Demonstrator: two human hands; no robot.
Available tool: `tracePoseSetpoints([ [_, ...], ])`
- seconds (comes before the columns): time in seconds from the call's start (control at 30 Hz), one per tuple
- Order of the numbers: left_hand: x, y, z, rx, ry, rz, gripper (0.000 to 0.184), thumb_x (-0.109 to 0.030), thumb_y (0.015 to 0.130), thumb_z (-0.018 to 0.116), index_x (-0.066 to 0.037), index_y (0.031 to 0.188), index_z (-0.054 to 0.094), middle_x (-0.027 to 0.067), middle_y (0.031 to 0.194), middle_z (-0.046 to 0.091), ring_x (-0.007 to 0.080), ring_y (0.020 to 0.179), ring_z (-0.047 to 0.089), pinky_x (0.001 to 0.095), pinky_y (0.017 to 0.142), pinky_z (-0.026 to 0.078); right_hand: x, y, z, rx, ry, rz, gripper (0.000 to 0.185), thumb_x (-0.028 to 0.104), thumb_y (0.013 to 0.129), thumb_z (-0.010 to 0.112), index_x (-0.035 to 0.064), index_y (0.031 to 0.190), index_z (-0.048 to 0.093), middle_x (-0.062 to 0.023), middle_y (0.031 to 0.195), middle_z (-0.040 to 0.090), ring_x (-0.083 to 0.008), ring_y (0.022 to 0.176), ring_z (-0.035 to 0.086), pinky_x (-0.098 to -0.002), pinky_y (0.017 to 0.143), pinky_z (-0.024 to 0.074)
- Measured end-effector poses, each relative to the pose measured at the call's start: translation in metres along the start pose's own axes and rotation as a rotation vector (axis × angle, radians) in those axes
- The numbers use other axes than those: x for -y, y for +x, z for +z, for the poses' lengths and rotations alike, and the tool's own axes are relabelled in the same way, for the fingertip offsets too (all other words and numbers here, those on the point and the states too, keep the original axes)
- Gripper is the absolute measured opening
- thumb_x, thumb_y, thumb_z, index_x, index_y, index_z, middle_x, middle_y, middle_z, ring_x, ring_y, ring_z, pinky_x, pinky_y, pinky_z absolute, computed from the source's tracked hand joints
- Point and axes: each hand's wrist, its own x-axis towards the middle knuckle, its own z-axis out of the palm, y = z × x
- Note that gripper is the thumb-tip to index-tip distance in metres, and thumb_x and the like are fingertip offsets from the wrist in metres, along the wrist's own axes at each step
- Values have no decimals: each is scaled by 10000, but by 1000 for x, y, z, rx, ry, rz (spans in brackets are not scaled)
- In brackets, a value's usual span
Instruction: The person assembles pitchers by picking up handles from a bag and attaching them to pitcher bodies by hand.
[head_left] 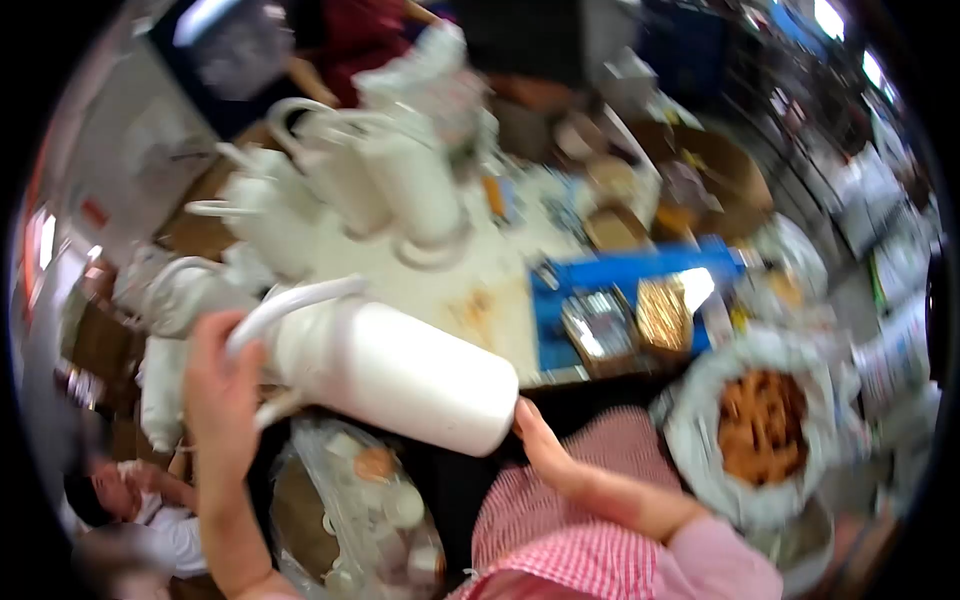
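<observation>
A large white jug (400, 375) lies tilted on its side in the air over the table's near edge. Its handle is at the left, where my left hand (222, 385) has its fingers wrapped round it. At the jug's other end, my right hand (543, 440) touches the base with outstretched fingers. Several more white jugs (410, 185) with looped handles stand on the white table (490, 270) beyond it.
A blue tray (620, 265) with metallic blocks lies on the table's right. Bags of brown pieces (762, 425) and white parts (403, 505) stand near me. A cardboard box (735, 165) is at the back right. Another person (170, 510) is at the lower left, another at the top.
</observation>
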Motion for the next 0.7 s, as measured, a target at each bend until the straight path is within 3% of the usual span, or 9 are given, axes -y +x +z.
tracePoseSetpoints([
  [0.03, -12, -19, -10, 92, -247, -61, 302, -38, 956, 564, 0, 1256, 561, 68, 1080, 626, 122, 884, 571, 270, 767, 455, 22, -25, 2, 35, 173, -5, 703, 562, 1049, 405, -31, 1423, 464, -134, 1410, 560, -241, 1257, 543, -372, 1076, 415],
  [0.1, -38, -59, -22, 195, -350, -365, 381, -61, 997, 508, -17, 1376, 500, 29, 975, 606, -6, 654, 427, 150, 532, 304, 17, -49, -24, 36, 601, 186, 586, 458, 1061, 464, -30, 1381, 516, -117, 1304, 628, -218, 1183, 597, -372, 1038, 460],
  [0.23, 12, -113, 14, 390, -600, -615, 402, -93, 1007, 524, -69, 1407, 502, -34, 797, 539, -19, 482, 336, 161, 402, 213, 27, -95, -73, 80, 332, -4, 397, 244, 1044, 555, -44, 1317, 570, -135, 1179, 680, -167, 1021, 665, -351, 894, 554],
  [0.3, 73, -132, 61, 437, -470, -575, 313, -81, 996, 563, -51, 1306, 597, -8, 849, 580, 31, 601, 482, 193, 530, 395, 6, -93, -119, 55, 200, 250, 412, 262, 1043, 553, -48, 1313, 581, -133, 1123, 704, -192, 930, 689, -348, 847, 561],
  [0.33, 109, -153, 94, 324, -169, -459, 286, -55, 981, 566, -27, 1259, 626, 59, 985, 630, 163, 868, 621, 306, 777, 511, 3, -94, -134, -47, 90, 268, 406, 281, 1034, 569, -54, 1259, 611, -146, 1055, 717, -212, 898, 698, -354, 824, 562],
  [0.37, 85, -161, 109, 316, 296, -99, 295, -24, 957, 568, -14, 1245, 632, 128, 1169, 631, 293, 1126, 593, 412, 982, 468, 2, -95, -148, -148, -21, 291, 407, 300, 1025, 584, -59, 1206, 642, -159, 987, 730, -232, 866, 708, -360, 801, 562],
  [0.47, 32, -185, 143, 199, 78, 50, 307, -63, 951, 561, -3, 1244, 627, 175, 1321, 582, 358, 1220, 545, 444, 1046, 428, 47, -85, -179, -86, -1100, 234, 324, 347, 952, 664, 29, 936, 725, -181, 862, 710, -318, 824, 702, -423, 764, 539],
  [0.6, 24, -192, 163, 300, -355, -157, 365, -225, 1011, 513, 4, 1284, 594, 166, 1342, 575, 321, 1239, 544, 410, 1062, 409, 106, -34, -188, -416, -1022, -548, 155, 189, 904, 696, 40, 929, 731, -145, 892, 701, -299, 833, 691, -384, 735, 524],
  [0.7, 22, -194, 169, 416, -592, -339, 397, -265, 1033, 480, -7, 1322, 563, 150, 1336, 569, 282, 1234, 539, 391, 1084, 381, 145, 28, -204, -531, -1322, -588, 161, 204, 877, 681, 78, 946, 754, -146, 903, 717, -317, 871, 690, -425, 777, 527],
])
